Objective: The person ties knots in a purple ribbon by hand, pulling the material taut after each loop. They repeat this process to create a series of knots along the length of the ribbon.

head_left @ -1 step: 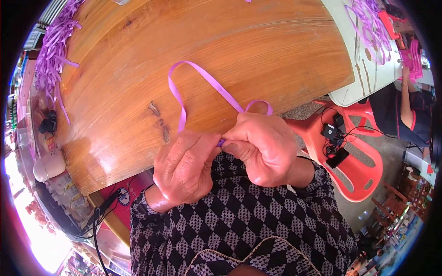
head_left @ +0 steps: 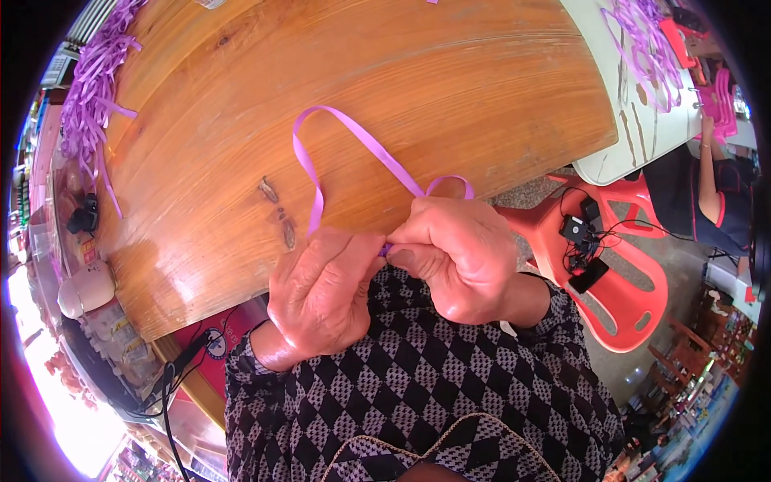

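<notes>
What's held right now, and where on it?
Both hands, left hand and right hand, pinch a thin purple ribbon at the base of its loop, where the two strands meet.

Ribbon (head_left: 353, 140) looped on worktop (head_left: 450, 72), ends pinched between left hand (head_left: 321, 293) and right hand (head_left: 458, 253) at near edge. Ribbon pile (head_left: 92, 76) far left, plastic chair (head_left: 618, 265) right of worktop.
</notes>
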Available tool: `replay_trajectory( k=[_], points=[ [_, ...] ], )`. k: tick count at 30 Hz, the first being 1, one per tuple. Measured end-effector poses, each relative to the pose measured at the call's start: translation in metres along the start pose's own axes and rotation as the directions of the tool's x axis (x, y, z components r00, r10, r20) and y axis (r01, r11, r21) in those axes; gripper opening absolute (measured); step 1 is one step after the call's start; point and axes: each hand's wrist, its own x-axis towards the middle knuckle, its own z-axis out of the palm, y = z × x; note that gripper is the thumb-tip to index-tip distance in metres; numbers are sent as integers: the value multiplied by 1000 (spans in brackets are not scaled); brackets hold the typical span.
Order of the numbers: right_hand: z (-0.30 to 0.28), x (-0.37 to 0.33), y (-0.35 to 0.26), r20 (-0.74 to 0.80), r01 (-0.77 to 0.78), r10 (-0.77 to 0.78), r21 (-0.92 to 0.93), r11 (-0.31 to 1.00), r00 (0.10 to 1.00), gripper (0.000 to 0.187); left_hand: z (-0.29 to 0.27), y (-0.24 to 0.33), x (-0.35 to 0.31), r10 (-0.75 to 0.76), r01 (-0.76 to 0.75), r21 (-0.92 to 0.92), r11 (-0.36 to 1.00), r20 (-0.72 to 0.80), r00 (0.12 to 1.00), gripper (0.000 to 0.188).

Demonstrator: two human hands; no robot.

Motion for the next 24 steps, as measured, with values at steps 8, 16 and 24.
replay_trajectory(
  k=[8,16,24],
  points=[
    [1,3,-6,180,-568,539,296,768,823,7,5,-6,3,51,-57,91,994,64,997,25],
    [0,7,-3,-28,-260,285,332,907,958,9,-8,-2,13,-471,536,-593,601,278,837,20],
    [1,10,3,-47,132,-137,-87,987,990,11,4,6,2,-373,358,-266,895,-6,928,11]
  ],
)
